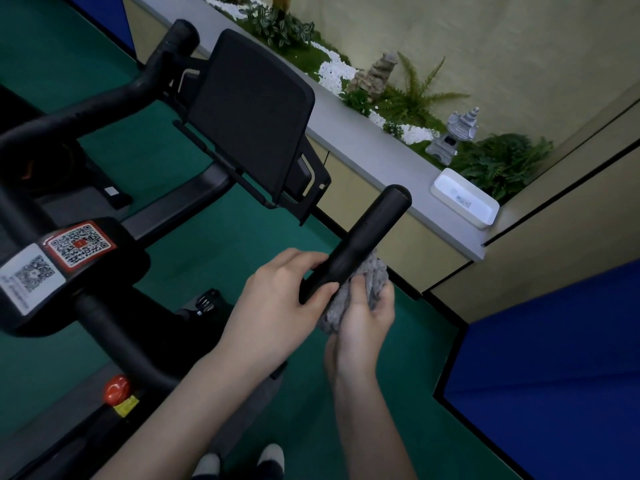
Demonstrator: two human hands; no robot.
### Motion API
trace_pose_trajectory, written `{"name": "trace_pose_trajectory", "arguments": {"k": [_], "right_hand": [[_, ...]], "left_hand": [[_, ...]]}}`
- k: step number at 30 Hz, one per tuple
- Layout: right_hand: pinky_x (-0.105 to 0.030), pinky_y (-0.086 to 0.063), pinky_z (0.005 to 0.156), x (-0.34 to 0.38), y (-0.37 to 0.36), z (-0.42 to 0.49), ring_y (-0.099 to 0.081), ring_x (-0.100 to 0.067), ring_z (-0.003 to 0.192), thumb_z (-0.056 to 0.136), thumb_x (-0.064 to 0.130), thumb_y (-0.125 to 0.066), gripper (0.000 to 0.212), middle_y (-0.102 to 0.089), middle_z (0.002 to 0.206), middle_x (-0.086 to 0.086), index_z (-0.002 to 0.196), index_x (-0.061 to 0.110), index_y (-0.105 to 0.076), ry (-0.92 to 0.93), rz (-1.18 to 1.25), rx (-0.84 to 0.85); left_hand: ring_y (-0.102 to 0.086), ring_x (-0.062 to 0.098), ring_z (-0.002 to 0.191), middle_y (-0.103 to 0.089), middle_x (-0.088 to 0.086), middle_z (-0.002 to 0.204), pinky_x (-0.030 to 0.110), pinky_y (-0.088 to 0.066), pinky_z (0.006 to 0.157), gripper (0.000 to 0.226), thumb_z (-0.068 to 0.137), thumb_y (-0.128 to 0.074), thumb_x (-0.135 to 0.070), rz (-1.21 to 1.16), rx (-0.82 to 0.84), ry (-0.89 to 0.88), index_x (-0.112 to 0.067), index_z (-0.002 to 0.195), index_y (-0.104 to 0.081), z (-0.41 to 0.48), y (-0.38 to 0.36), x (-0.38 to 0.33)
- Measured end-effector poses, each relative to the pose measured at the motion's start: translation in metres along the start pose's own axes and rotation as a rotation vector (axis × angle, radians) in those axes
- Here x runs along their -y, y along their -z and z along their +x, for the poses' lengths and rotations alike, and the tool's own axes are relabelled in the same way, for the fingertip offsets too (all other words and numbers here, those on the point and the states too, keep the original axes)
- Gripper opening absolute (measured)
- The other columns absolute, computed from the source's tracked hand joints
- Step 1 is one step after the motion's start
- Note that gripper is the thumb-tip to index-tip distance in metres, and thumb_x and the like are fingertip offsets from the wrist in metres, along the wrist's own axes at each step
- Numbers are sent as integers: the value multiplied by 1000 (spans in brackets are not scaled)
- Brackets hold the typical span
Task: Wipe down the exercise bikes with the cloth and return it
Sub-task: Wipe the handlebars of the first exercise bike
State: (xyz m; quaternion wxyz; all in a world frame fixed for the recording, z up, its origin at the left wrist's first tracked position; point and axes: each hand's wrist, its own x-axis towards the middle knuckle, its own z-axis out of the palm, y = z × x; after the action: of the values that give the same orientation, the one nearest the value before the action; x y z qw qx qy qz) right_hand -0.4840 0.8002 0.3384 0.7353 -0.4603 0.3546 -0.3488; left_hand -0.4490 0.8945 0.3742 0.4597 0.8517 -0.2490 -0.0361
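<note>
A black exercise bike [114,317] fills the left of the head view, with a screen panel [249,112] and QR stickers on its stem. Its right handlebar grip [363,237] points up and right. My left hand [277,299] grips the lower part of that bar, thumb and fingers curled round it. My right hand [363,327] holds a grey fluffy cloth [372,278] bunched against the underside of the bar. Part of the cloth is hidden behind the bar and my fingers.
A grey ledge [381,157] runs along the wall behind the bike, holding a white tray [464,199], plants and stone ornaments. A red knob [116,389] sits low on the frame. Blue padded panel [554,375] stands at right. Green floor lies underfoot.
</note>
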Motion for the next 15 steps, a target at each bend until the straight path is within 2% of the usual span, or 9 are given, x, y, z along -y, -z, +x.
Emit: {"name": "trace_pose_trajectory", "arguments": {"k": [4, 9, 11, 15], "right_hand": [[-23, -53, 68, 3, 2, -5, -67, -15, 85, 96, 9, -50, 14, -70, 92, -2, 106, 8, -60, -30, 87, 74], [-31, -54, 81, 1, 1, -3, -67, -19, 94, 91, 26, -60, 17, -71, 98, -4, 102, 15, -64, 49, 45, 61], [-31, -53, 76, 2, 0, 1, -65, -17, 86, 93, 21, -58, 8, -70, 88, 0, 93, 18, -65, 77, 26, 66], [-25, -51, 70, 8, -2, 11, -64, -11, 78, 97, 13, -53, 16, -69, 80, 4, 88, 18, -65, 98, 4, 81]], "left_hand": [[-51, 0, 92, -60, -18, 105, 11, -38, 79, 34, 87, -66, -36, 3, 1, -4, -27, 120, -63, -1, 1, -1], [-49, -1, 92, -59, -19, 102, 7, -38, 77, 34, 87, -66, -35, -3, 3, -12, -28, 120, -63, -2, 2, -1], [-49, -2, 91, -58, -20, 100, 3, -37, 75, 33, 86, -67, -35, -5, 3, -10, -28, 119, -63, -2, 2, -1], [-48, -2, 89, -57, -20, 97, 1, -36, 75, 33, 86, -67, -34, -1, -2, -16, -28, 118, -64, -1, 1, 0]]}}
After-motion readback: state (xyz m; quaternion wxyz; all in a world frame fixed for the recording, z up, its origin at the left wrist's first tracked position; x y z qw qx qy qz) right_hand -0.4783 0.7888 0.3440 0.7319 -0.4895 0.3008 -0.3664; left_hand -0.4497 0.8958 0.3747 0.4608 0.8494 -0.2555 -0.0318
